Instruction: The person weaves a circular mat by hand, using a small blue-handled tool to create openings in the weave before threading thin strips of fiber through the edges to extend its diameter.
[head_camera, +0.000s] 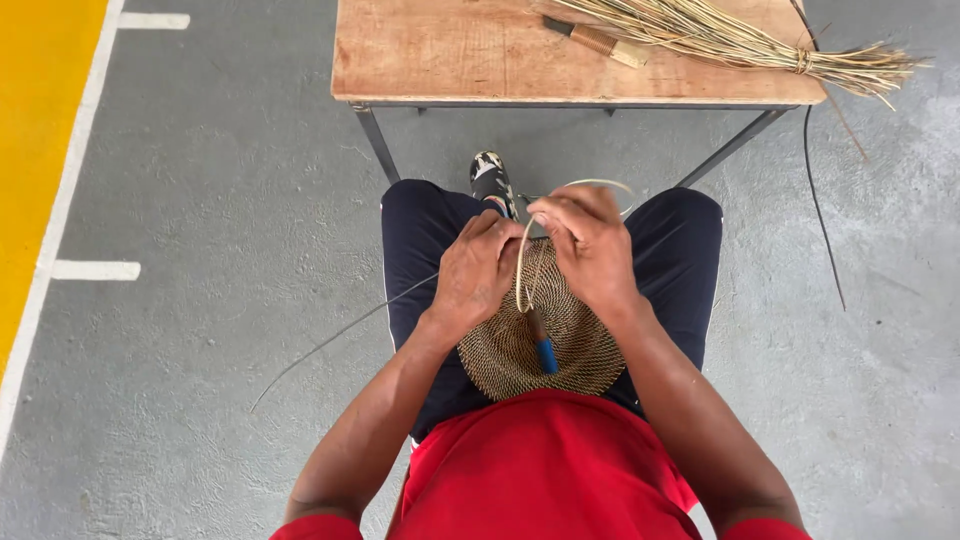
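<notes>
Your left hand is curled closed on the far rim of the round woven coil disc lying in your lap, and your right hand pinches a pale fibre strand looping above that disc. The disc is tan, tightly coiled, with a blue-handled tool lying across it.

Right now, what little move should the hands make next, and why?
Probably pull the pale strand snug. It loops loosely from the right hand down to the round woven disc, which the left hand steadies on the lap, so the loop looks not yet tightened.
</notes>
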